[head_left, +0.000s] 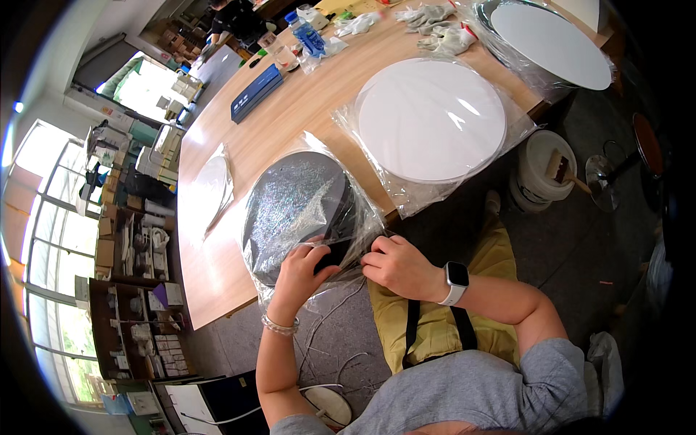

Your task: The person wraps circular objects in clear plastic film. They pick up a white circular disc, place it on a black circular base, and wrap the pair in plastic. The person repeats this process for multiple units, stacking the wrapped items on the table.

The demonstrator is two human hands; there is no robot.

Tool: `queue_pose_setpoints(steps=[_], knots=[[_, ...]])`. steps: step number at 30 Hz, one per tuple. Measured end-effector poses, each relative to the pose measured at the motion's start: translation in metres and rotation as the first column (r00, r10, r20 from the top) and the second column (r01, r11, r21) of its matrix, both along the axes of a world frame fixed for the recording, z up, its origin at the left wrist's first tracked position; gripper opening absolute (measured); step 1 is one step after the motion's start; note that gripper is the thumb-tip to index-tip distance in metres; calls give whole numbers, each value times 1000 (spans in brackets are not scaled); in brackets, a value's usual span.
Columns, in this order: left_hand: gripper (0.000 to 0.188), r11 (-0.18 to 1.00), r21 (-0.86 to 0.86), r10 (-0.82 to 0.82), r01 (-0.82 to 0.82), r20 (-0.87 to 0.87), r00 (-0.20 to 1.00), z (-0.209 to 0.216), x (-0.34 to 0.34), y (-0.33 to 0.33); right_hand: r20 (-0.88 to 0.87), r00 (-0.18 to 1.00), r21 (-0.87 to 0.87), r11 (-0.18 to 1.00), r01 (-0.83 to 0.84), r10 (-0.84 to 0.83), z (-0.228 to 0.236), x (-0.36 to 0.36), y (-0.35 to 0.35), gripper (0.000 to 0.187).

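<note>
A dark grey round disc (293, 192) with a glossy, crinkled look lies in a clear plastic bag (366, 206) at the table's near edge. My left hand (299, 274) rests on the near part of the disc and film, its thumb apart from its bent fingers. To the right, my right hand (395, 267) has its fingers closed on the edge of the plastic bag; the fingertips are partly hidden. A large white round disc (433, 119) in clear film lies just beyond, to the right, partly past the table edge.
The wooden table (210, 272) bears a blue box (257, 93), a blue-capped bottle (306, 35), gloves (448, 36) and a smaller white wrapped piece (212, 185). Another white disc (547, 43) sits far right. Below stands a white bucket (528, 190) with a brush (560, 168). A person (239, 22) is far off.
</note>
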State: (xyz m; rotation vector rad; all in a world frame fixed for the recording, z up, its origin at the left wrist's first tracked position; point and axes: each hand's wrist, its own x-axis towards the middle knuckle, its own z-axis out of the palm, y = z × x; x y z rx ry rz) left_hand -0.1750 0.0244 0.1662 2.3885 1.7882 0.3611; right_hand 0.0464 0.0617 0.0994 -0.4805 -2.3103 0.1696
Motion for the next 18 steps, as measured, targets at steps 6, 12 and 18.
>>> queue_pose_setpoints(steps=[6, 12, 18], knots=[[27, 998, 19, -57, 57, 15, 998, 1, -3, 1, 13, 1000, -4, 1000, -2, 2, -1, 0, 1, 3], [30, 995, 32, -88, 92, -101, 991, -3, -1, -2, 17, 1000, -16, 1000, -3, 3, 0, 0, 0, 3], [39, 999, 35, -33, 35, -54, 998, -1, 0, -2, 13, 1000, -26, 1000, -15, 16, 0, -1, 0, 2]])
